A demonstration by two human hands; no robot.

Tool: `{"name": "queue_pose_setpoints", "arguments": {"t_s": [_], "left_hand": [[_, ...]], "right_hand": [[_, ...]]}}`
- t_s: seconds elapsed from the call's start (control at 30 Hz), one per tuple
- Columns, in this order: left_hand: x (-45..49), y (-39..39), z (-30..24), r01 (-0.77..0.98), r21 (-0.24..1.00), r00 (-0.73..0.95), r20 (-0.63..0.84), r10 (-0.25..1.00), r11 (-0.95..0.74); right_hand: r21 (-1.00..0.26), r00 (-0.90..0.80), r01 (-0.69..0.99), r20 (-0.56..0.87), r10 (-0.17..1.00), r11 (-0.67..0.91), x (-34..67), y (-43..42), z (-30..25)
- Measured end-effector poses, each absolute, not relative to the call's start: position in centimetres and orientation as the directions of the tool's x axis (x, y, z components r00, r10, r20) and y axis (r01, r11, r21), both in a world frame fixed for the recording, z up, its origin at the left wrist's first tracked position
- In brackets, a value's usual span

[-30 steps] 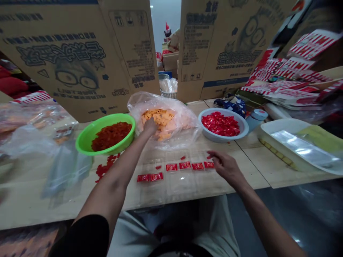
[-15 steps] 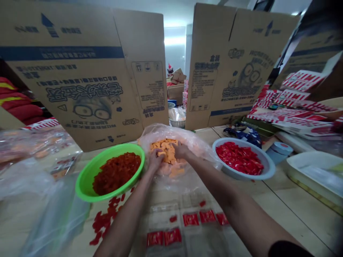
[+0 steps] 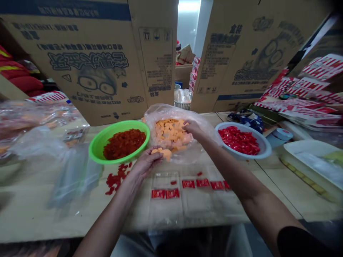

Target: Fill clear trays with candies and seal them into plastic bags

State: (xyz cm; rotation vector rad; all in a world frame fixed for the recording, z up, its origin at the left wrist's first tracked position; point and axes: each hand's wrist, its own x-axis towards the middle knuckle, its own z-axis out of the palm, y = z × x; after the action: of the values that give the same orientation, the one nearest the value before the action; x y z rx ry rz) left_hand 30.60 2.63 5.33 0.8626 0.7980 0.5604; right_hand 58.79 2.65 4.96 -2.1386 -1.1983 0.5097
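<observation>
Wooden desk [image 3: 66, 221] spreads below; left hand [image 3: 144, 165] cups orange pieces [image 3: 162, 153] in a half-closed grip, just beside the rim of the green bowl [image 3: 143, 147]; right hand [image 3: 193, 129], grip apart, seems to rest on the orange pile [image 3: 171, 134] inside the clear plastic bag [image 3: 158, 112], near its right edge.

**Bare arms, black sleeve, pale trousers**
The left hand [image 3: 144, 165] and right hand [image 3: 194, 130] lead bare forearms; below the front edge of the wooden table [image 3: 32, 225], a black short sleeve [image 3: 300, 242] covers the right upper arm, and pale trousers [image 3: 237, 239] show.
</observation>
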Motion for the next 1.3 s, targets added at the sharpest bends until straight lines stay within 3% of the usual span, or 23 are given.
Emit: {"name": "queue_pose_setpoints", "arguments": {"t_s": [0.13,0.2,0.23,0.33,0.43,0.57,0.63,0.73,0.9,1.0,1.17,1.3], "left_hand": [[28.3,-2.5,4.8,0.103,0.867,0.616,-0.441,0.653,0.488],[27.6,-4.5,4.0,0.173,0.884,0.627,-0.438,0.644,0.434],[27.4,-5.3,3.5,0.2,0.897,0.636,-0.425,0.645,0.394],[27.0,-6.8,2.0,0.288,0.942,0.661,-0.324,0.677,0.17],[26.7,-7.3,1.3,0.353,0.925,0.625,-0.121,0.771,-0.141],[24.7,-7.7,1.8,0.407,0.883,0.524,-0.017,0.852,-0.233],[23.1,-8.4,2.5,0.444,0.848,0.539,0.007,0.842,-0.291],[20.9,-9.8,2.9,0.423,0.739,0.644,0.162,0.748,-0.525],[18.8,-12.2,1.0,0.351,0.618,0.688,0.339,0.642,-0.703],[18.2,-13.4,-0.6,0.345,0.579,0.718,0.343,0.605,-0.739],[17.6,-14.5,-1.8,0.363,0.554,0.739,0.319,0.594,-0.749],[17.3,-14.5,-1.4,0.313,0.532,0.765,0.35,0.54,-0.787]], "right_hand": [[-0.942,0.369,0.217,-0.164,0.915,-0.256,56.3,-5.6,4.6],[-0.967,0.248,0.06,-0.228,0.942,-0.249,54.6,-10.2,4.0],[-0.962,0.211,0.069,-0.246,0.946,-0.266,53.9,-12.2,3.6],[-0.907,0.217,0.291,-0.248,0.944,-0.305,52.5,-16.5,2.8],[-0.743,0.296,0.587,-0.172,0.94,-0.321,51.7,-18.2,2.5],[-0.43,0.337,0.857,0.048,0.94,-0.285,48.8,-19.2,2.7],[-0.363,0.247,0.909,0.066,0.967,-0.207,46.3,-19.6,2.8],[-0.363,0.132,0.923,-0.016,0.991,-0.128,42.2,-19.5,2.5],[-0.283,0.21,0.935,-0.051,0.976,-0.216,38.1,-18.0,1.5],[-0.356,0.201,0.911,-0.053,0.978,-0.206,38.1,-17.2,0.9],[-0.713,0.209,0.683,-0.022,0.978,-0.162,41.4,-16.7,0.5],[-0.761,-0.011,0.648,0.033,0.999,0.032,43.5,-17.3,1.6]]}}
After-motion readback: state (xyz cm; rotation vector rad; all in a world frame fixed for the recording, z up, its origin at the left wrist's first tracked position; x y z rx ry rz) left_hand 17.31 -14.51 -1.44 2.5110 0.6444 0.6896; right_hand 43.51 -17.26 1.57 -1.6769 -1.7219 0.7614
